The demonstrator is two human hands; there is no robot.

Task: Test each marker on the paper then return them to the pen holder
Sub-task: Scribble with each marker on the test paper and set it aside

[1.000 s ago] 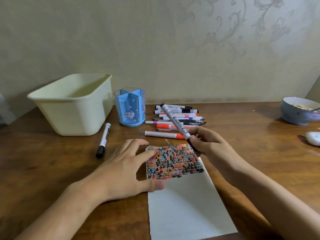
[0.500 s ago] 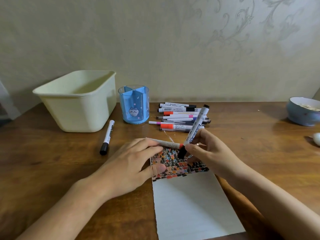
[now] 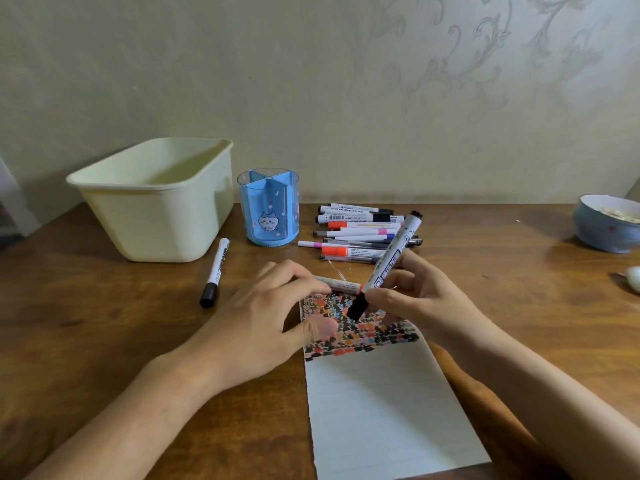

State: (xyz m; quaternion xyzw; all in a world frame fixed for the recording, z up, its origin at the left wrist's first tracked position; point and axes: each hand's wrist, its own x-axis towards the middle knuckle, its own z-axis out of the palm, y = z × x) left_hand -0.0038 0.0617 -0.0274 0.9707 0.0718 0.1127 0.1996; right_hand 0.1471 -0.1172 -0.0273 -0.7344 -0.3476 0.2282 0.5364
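Note:
My right hand (image 3: 412, 299) grips a white marker with a black end (image 3: 388, 261), tilted, its black end down over the coloured scribbles at the top of the white paper (image 3: 381, 410). On the paper's left edge rests my left hand (image 3: 263, 323), thumb pressing the sheet and fingertips touching the end of an orange-tipped marker (image 3: 341, 285) that lies across the paper's top. Behind, the blue pen holder (image 3: 268, 206) stands with nothing visible in it. A pile of several markers (image 3: 360, 233) lies to its right.
One black-capped marker (image 3: 215, 271) lies alone left of my hands. At the back left stands a cream plastic bin (image 3: 156, 199). A blue bowl (image 3: 606, 225) and a white object (image 3: 633, 277) sit at the right edge of the wooden table (image 3: 104, 341).
My right hand has swung the marker from leaning left to leaning right, black end now down at the paper. The left hand's fingers have reached the orange-tipped marker.

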